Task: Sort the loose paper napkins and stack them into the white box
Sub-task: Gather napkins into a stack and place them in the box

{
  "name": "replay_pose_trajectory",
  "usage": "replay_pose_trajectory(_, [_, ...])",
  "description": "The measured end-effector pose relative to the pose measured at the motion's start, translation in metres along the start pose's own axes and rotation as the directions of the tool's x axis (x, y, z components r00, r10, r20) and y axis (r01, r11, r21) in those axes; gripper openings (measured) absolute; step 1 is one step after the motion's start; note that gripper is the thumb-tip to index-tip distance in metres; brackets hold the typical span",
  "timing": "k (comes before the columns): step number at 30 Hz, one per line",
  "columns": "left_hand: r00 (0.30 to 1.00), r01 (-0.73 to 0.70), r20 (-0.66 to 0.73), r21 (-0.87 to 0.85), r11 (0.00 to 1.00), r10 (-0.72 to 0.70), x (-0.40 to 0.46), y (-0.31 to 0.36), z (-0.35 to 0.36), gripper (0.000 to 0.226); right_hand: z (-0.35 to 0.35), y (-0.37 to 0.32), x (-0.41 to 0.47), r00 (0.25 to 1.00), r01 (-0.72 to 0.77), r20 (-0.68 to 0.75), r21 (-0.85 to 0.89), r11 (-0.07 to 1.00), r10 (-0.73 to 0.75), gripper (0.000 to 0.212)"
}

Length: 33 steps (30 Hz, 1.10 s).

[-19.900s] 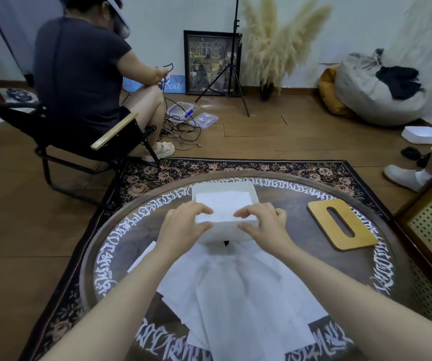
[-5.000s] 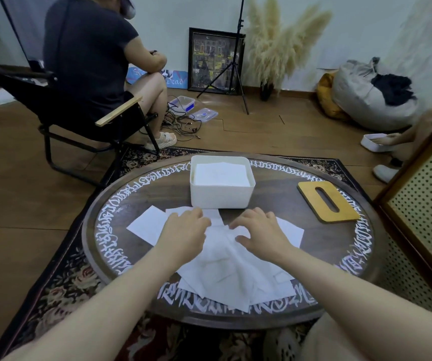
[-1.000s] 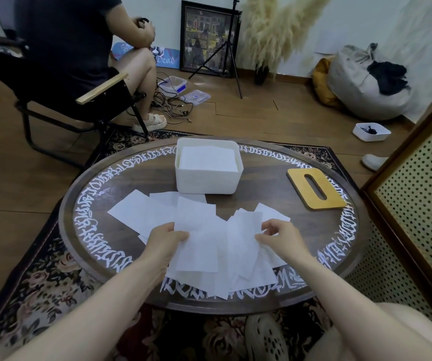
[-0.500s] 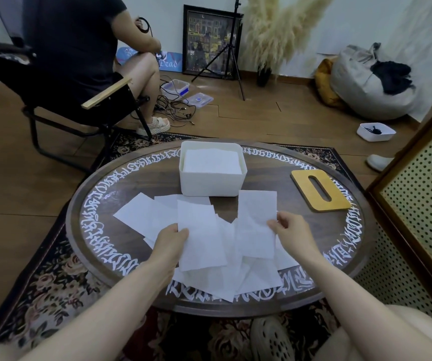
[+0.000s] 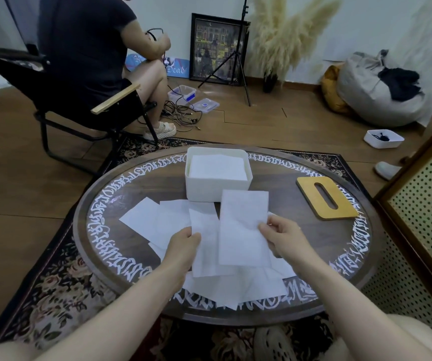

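Hands over table, right hand (image 5: pixel 284 239) pinching napkin (image 5: pixel 241 227), left hand (image 5: pixel 183 243) another.

Head view, wearer's body only. Two forearms enter from the bottom edge, both bare from wrist to frame edge; no sleeve or cuff in view. Left hand (image 5: pixel 183 246) and right hand (image 5: pixel 285 237): uncovered, with no rings, watch or bracelet in view. Fingers (image 5: pixel 264 226) with short nails, polish not discernible. Bare knee or thigh at lower right corner; clothing there not visible.
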<state>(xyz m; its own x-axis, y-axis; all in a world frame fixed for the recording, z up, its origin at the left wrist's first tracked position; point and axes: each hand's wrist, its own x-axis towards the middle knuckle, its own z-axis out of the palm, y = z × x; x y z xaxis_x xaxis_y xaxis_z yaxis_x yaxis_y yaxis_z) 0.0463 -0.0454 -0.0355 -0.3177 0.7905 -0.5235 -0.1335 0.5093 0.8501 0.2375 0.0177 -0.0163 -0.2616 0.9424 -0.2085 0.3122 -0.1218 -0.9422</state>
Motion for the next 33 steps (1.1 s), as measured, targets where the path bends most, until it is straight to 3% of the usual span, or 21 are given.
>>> replay_pose_trajectory(8, [0.983,0.136,0.159,-0.287,0.948,-0.093,0.000,0.001,0.006,0.022,0.020,0.002,-0.001,0.991,-0.045,0.126,-0.065,0.997,0.053,0.024])
replay_pose_trajectory(15, [0.973,0.153,0.214,-0.331,0.931,-0.084,0.003,-0.002,0.003,0.028,0.022,0.001,-0.003,0.990,-0.060,0.124,-0.083,0.995,0.070,0.029])
replay_pose_trajectory(19, [0.972,0.125,0.228,-0.287,0.950,-0.059,0.005,-0.004,0.002,0.024,0.022,0.003,-0.004,0.991,-0.052,0.121,-0.073,0.996,0.061,0.033])
replay_pose_trajectory(24, [0.980,0.049,0.200,-0.212,0.976,-0.005,0.005,-0.006,0.001,0.024,0.021,0.007,-0.002,0.987,-0.105,0.115,-0.092,0.990,0.115,0.011])
replay_pose_trajectory(27, [0.981,0.041,0.193,-0.225,0.974,0.003,0.005,-0.005,0.001,0.023,0.017,0.009,0.000,0.961,-0.218,0.153,-0.097,0.971,0.231,0.034])
replay_pose_trajectory(30, [0.980,0.033,0.198,-0.205,0.978,0.009,0.005,-0.005,0.000,0.023,0.015,0.009,-0.002,0.923,-0.257,0.273,-0.087,0.963,0.271,0.043])
replay_pose_trajectory(33, [0.981,-0.019,0.190,-0.068,0.998,0.031,0.005,-0.008,0.000,0.025,0.015,0.010,-0.002,0.933,-0.250,0.242,-0.103,0.963,0.268,0.042])
